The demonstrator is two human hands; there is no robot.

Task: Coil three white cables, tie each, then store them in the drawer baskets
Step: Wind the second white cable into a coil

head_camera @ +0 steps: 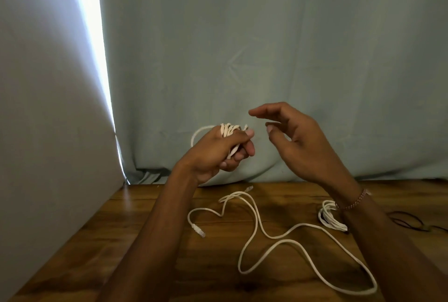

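Here the left hand (219, 150) is curled tightly round a bundle of thin white cable wound into loops (230, 130), held up above the wooden bench (150, 224) in front of a pale green curtain (266, 47). The right hand (295, 136) hovers just beside it, fingers relaxed and spread, holding nothing. Judging by this, the coil in hand is at the tying stage. To do it well, the left grip should stay firm at the crossing of the loops so none slip out, while the right takes the free tail and winds it snugly round the middle of the bundle, tucking the plug end through a loop. One loop (197, 133) sticks out to the left and could spring loose if the grip eases.

The cable looks slim, round and pliable, with a small clear plug at its end. A second long white cable (260, 229) sprawls loose across the bench in open curves, plug (198, 230) lying at its left end; it is not yet coiled. A third white cable, already wound into a coil (328, 216), rests on the bench partly behind the right wrist, which wears a thin beaded bracelet (354, 201). No drawer baskets are in view
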